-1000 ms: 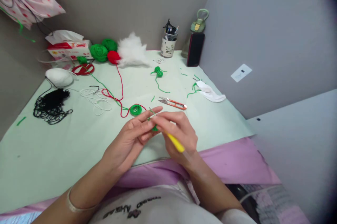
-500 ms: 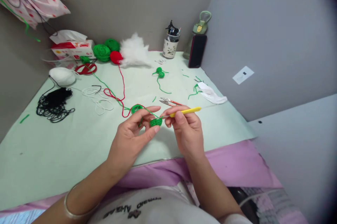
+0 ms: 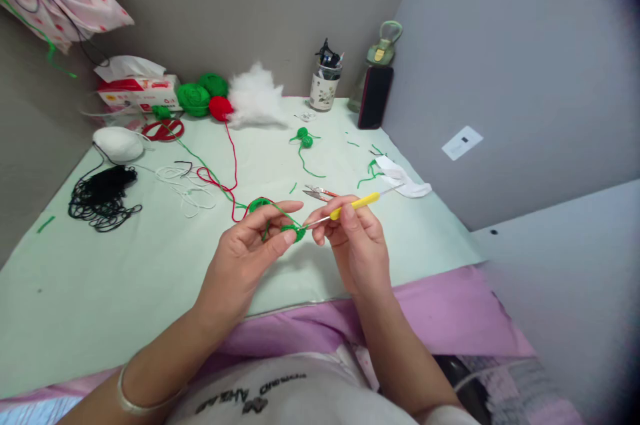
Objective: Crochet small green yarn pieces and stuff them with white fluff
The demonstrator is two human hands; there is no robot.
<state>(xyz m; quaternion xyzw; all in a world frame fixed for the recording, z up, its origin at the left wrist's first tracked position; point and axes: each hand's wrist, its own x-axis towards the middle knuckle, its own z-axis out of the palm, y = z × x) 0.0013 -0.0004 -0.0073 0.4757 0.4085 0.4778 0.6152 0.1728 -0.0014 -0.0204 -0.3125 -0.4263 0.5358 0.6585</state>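
Between the thumb and fingers of my left hand [image 3: 250,248] is a small green crochet piece [image 3: 299,234], partly covered by the thumb. Green yarn runs over my raised left index finger down to it. My right hand [image 3: 357,238] is closed around the yellow handle of a crochet hook [image 3: 357,204]; the hook's metal tip meets the edge of the green piece. Just behind my left fingers lies a green ring-shaped crochet piece [image 3: 259,204], partly hidden. Beyond my right fingers are thread snips [image 3: 320,192] with red handles.
Red yarn [image 3: 220,108], green yarn balls [image 3: 194,99] and white stuffing [image 3: 256,97] sit at the back, near a tissue box [image 3: 140,93]. Black yarn [image 3: 104,195] and white yarn [image 3: 119,144] lie left. A pen jar [image 3: 323,90], phone [image 3: 375,97] and bottle [image 3: 381,52] stand back right.
The crochet hook has tilted, its handle end rising and its tip lower at the piece's edge. The green piece has turned in my left fingers, with the thumb covering more of it.
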